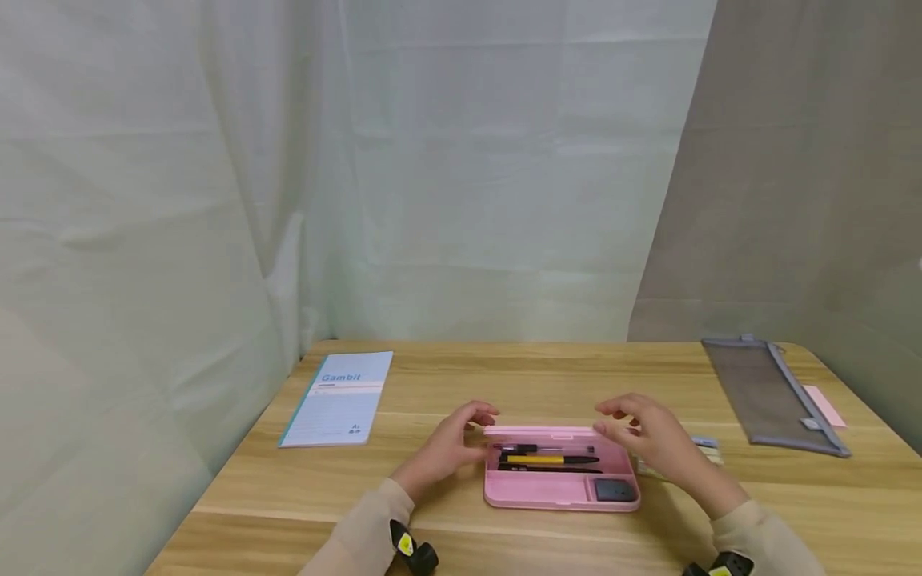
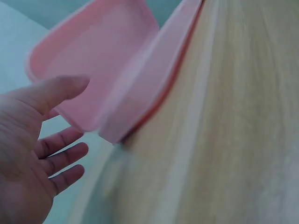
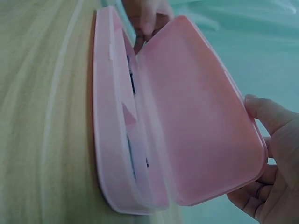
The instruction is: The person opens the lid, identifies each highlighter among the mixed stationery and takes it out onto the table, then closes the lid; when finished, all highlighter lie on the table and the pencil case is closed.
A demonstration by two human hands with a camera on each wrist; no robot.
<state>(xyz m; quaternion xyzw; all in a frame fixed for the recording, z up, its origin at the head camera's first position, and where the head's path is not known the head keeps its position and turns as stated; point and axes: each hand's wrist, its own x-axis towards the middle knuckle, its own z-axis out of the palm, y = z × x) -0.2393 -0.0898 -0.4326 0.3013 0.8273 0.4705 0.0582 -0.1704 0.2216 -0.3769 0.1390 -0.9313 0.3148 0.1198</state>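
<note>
A pink pencil case [image 1: 540, 504] lies on the table with its lid [image 3: 196, 112] raised. Inside are a clear pen with a black cap [image 1: 529, 449], a yellow and black pen [image 1: 543, 460], a black pen [image 1: 551, 470] and, in the small right compartment, a dark block [image 1: 614, 490]. My right hand [image 3: 278, 154] pinches the lid's right end, thumb on its edge and fingers behind. My left hand [image 2: 28, 144] is at the case's left end, thumb extended in front of the lid and fingers loosely spread; contact there is unclear.
A light blue notebook [image 1: 338, 404] lies at the left of the table. At the far right is a grey mesh zip pouch [image 1: 771, 396], partly over a pink card [image 1: 824, 406]. Small pale and blue items [image 1: 709, 450] are partly hidden behind my right hand.
</note>
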